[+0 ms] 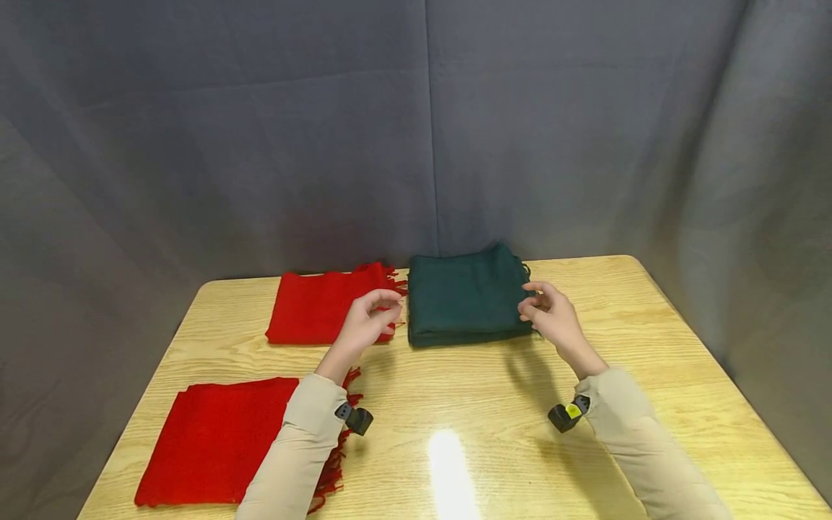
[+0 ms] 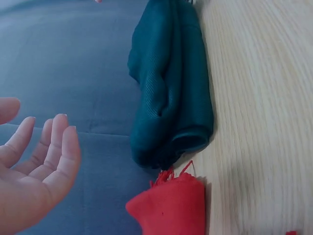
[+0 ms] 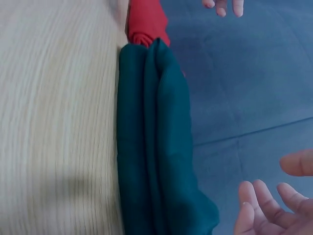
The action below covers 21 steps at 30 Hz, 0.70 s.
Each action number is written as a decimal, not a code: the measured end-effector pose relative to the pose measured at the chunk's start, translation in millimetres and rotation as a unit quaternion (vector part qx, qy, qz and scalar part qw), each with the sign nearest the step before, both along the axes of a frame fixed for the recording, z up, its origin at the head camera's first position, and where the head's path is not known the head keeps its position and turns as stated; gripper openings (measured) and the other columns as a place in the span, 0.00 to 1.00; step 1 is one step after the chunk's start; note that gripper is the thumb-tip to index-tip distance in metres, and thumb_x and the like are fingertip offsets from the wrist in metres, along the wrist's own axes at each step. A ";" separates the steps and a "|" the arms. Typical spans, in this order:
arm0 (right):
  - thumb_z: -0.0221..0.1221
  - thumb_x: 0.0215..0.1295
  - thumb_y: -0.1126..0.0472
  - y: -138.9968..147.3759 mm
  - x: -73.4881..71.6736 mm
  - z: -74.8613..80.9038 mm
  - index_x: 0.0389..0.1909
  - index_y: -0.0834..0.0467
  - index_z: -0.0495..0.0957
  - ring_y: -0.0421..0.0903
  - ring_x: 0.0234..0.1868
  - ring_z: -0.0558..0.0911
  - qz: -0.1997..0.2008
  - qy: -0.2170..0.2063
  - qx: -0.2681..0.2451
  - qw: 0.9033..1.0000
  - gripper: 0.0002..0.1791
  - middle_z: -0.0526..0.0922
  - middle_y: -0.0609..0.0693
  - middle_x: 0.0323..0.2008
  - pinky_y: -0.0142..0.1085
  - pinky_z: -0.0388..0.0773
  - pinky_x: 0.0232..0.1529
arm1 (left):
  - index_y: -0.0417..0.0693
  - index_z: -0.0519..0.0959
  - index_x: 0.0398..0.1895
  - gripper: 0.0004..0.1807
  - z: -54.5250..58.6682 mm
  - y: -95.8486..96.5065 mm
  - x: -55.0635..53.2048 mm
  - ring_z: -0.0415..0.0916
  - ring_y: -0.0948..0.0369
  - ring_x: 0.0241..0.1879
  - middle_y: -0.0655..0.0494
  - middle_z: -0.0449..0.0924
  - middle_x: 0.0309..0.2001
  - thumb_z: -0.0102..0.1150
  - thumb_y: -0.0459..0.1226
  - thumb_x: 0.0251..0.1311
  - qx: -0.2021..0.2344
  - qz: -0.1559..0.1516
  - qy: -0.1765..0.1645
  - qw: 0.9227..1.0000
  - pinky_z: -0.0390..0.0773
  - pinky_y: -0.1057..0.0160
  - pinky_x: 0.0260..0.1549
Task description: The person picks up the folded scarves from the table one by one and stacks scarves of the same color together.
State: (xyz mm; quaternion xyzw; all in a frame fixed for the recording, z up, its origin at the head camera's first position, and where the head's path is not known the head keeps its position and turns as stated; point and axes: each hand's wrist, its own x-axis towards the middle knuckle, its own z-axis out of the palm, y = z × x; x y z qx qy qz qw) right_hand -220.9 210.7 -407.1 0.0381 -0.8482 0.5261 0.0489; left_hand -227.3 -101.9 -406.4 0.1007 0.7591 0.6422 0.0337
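A dark green folded scarf lies at the back middle of the table, with a little fringe at its right end. My left hand is raised near its left side, overlapping a folded red scarf in the head view. Nothing is in that hand; its fingers are loosely bent in the left wrist view. By the green scarf's right edge is my right hand, also holding nothing, its fingers relaxed and apart. From the side, the green scarf shows thick, soft layers.
A second folded red scarf with fringe lies at the front left, partly hidden under my left forearm. Grey curtains hang behind and beside the wooden table. Each sleeve carries a small black wrist camera.
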 end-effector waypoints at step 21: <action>0.54 0.63 0.66 -11.5 62.0 -7.0 0.54 0.61 0.68 0.45 0.31 0.80 0.036 0.034 -0.011 0.999 0.18 0.79 0.59 0.35 0.34 0.73 0.30 | 0.38 0.73 0.47 0.13 7.7 -11.7 55.6 0.74 0.49 0.38 0.44 0.76 0.39 0.54 0.26 0.57 0.000 -0.051 0.104 0.993 0.76 0.64 0.36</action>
